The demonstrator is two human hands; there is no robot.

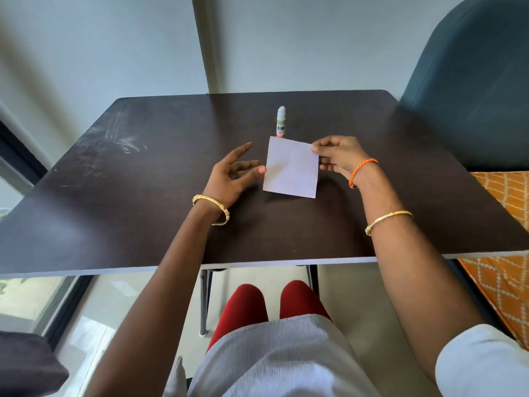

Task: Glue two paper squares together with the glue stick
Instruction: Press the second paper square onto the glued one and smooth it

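A white paper square is held a little above the dark table, tilted, with my right hand pinching its right edge. I cannot tell whether it is one sheet or two stacked. My left hand is just left of the paper, fingers spread, thumb tip close to its left edge, holding nothing. A white glue stick with its cap on stands upright just behind the paper's top edge.
A dark blue chair stands at the table's right rear. An orange patterned cloth lies to the right of the table. Scuff marks show on the table's left part. My knees are under the near edge.
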